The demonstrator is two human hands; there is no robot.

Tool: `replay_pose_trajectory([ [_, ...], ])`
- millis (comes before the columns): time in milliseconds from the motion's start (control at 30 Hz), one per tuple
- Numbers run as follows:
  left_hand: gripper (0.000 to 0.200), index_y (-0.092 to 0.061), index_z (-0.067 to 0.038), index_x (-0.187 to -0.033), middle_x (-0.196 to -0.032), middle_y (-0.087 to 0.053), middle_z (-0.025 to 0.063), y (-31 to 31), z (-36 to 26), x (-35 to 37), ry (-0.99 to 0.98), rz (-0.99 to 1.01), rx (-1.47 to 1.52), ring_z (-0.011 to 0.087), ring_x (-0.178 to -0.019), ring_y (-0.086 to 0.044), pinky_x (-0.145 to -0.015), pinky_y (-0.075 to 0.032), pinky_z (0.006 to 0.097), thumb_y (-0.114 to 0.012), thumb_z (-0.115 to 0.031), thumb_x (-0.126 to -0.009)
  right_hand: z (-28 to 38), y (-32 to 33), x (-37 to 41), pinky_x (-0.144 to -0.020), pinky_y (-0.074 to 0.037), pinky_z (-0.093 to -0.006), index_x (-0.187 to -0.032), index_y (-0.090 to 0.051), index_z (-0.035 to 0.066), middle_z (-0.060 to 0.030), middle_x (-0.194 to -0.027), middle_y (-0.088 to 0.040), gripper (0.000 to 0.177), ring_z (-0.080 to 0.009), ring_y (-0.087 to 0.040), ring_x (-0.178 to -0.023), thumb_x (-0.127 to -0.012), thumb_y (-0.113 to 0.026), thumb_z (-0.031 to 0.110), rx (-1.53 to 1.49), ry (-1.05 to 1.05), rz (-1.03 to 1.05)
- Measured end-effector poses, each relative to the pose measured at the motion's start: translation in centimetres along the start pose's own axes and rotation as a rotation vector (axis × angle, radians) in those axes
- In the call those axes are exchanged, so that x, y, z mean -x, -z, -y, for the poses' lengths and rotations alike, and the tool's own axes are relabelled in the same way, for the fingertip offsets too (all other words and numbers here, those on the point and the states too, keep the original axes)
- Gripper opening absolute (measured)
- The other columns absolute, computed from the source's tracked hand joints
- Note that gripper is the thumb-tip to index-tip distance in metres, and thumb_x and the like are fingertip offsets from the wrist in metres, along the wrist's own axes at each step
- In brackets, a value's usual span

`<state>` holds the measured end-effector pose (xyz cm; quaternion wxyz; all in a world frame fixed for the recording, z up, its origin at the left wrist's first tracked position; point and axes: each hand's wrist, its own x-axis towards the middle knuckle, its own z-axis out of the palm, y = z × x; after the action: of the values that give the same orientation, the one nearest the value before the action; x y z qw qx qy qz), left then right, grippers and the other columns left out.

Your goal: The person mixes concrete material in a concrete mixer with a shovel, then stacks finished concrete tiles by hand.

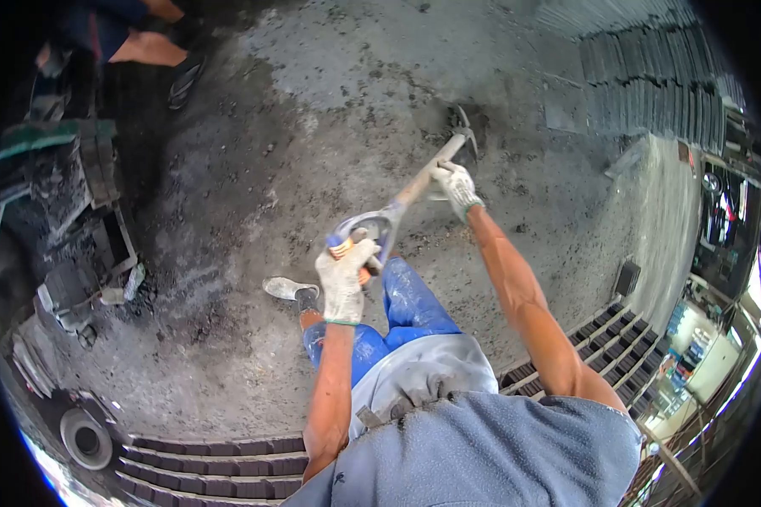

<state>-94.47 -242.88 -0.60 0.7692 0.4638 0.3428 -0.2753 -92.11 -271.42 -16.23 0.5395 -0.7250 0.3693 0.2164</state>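
A long-handled shovel (421,183) slants across the middle of the view, its metal blade low at the dusty floor and its D-shaped grip close to the body. My left hand (342,275), in a whitish knit glove, is closed around that grip. Further down the shaft, near the blade, my right hand (457,186) is wrapped round the handle in a similar glove. Dark loose material lies around the blade, whose edge is partly hidden.
Stacks of grey sheets (651,84) stand at the upper right. Racks of dark blocks (220,469) lie at the lower left and right. Machinery (68,194) is on the left. Another person's leg (148,49) shows at the upper left.
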Motion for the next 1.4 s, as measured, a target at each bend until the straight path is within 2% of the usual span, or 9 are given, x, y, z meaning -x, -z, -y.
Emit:
replay_pose_trajectory([
  [67,0.023,-0.063,0.004,-0.102,-0.077,-0.067,0.0133,1.3,0.4,0.3,0.015,0.047,-0.041,0.0168,-0.053,-0.062,-0.048,-0.05,0.0263,-0.07,-0.007,-0.082,-1.0,-0.6,-0.6,-0.098,-0.047,-0.0419,-0.131,-0.051,0.011,-0.0174,-0.134,-0.05,0.059,-0.0367,-0.057,-0.11,-0.076,-0.069,0.018,0.909,0.346,-0.224],
  [167,0.016,-0.063,0.002,-0.096,-0.072,-0.065,0.0086,4.1,0.3,1.3,-0.018,-0.041,0.019,0.0153,-0.052,-0.062,-0.048,-0.051,0.0262,-0.068,-0.003,-0.082,0.2,-5.3,1.8,-0.102,-0.043,-0.0437,-0.131,-0.052,0.015,-0.0144,-0.141,-0.044,0.058,-0.0355,-0.047,-0.125,-0.074,-0.068,0.015,1.104,0.484,-0.159],
  [500,0.021,-0.061,0.002,-0.1,-0.061,-0.057,0.0032,31.3,-11.7,17.5,-0.223,-0.44,0.066,0.0111,-0.046,-0.054,-0.067,-0.056,0.0335,-0.065,-0.01,-0.084,5.8,-38.4,16.6,-0.102,-0.038,-0.0393,-0.1,-0.059,0.009,-0.0096,-0.102,-0.057,0.036,-0.0281,-0.053,-0.109,-0.069,-0.071,0.024,1.13,1.013,0.232],
  [733,0.025,-0.059,0.005,-0.106,-0.055,-0.052,0.002,39.1,-17.2,31.0,-0.351,-0.743,-0.126,0.0119,-0.045,-0.05,-0.071,-0.055,0.0349,-0.058,-0.009,-0.085,7.1,-55.7,28.1,-0.09,-0.048,-0.039,-0.094,-0.058,0.012,-0.0093,-0.099,-0.059,0.037,-0.0286,-0.054,-0.106,-0.065,-0.075,0.028,0.792,1.319,0.578],
  [867,0.03,-0.058,0.007,-0.106,-0.058,-0.057,0.0062,38.9,-17.8,33.3,-0.482,-0.748,-0.017,0.0139,-0.049,-0.055,-0.056,-0.049,0.0274,-0.059,0.001,-0.076,9.0,-57.0,29.6,-0.08,-0.052,-0.04,-0.089,-0.06,0.012,-0.0091,-0.093,-0.062,0.03,-0.0298,-0.06,-0.096,-0.065,-0.073,0.023,0.878,1.337,0.71],
  [933,0.039,-0.058,0.007,-0.111,-0.068,-0.065,0.0117,37.3,-19.8,33.8,-0.298,-0.627,-0.197,0.014,-0.05,-0.056,-0.05,-0.047,0.027,-0.062,0.005,-0.072,11.0,-55.0,30.1,-0.082,-0.052,-0.0406,-0.09,-0.061,0.01,-0.0121,-0.094,-0.062,0.028,-0.0301,-0.061,-0.095,-0.065,-0.072,0.019,0.877,1.303,0.688],
  [1067,0.046,-0.059,0.006,-0.115,-0.077,-0.069,0.0132,35.9,-21.8,32.3,-0.323,-0.435,-0.155,0.0123,-0.052,-0.058,-0.044,-0.044,0.0238,-0.066,0.006,-0.069,16.1,-49.8,27.9,-0.086,-0.051,-0.0411,-0.09,-0.061,0.009,-0.0124,-0.094,-0.063,0.028,-0.0316,-0.061,-0.095,-0.065,-0.072,0.018,1.035,1.242,0.638],
  [1367,0.022,-0.066,-0.002,-0.1,-0.074,-0.064,0.0013,26.1,-16.9,10.3,-0.288,-0.305,0.151,0.0081,-0.056,-0.059,-0.048,-0.046,0.0215,-0.071,-0.005,-0.079,16.3,-35.8,4.1,-0.094,-0.047,-0.0411,-0.102,-0.06,0.009,-0.0134,-0.107,-0.06,0.042,-0.0337,-0.056,-0.107,-0.063,-0.074,0.014,1.034,1.199,0.393],
  [1400,0.032,-0.064,-0.004,-0.112,-0.078,-0.063,-0.0015,24.9,-14.9,8.6,-0.291,-0.296,0.213,0.0039,-0.056,-0.055,-0.047,-0.043,0.0202,-0.071,-0.007,-0.081,15.8,-35.4,2.3,-0.095,-0.046,-0.0411,-0.104,-0.06,0.009,-0.0131,-0.108,-0.06,0.044,-0.034,-0.055,-0.109,-0.063,-0.074,0.012,1.011,1.188,0.383],
])
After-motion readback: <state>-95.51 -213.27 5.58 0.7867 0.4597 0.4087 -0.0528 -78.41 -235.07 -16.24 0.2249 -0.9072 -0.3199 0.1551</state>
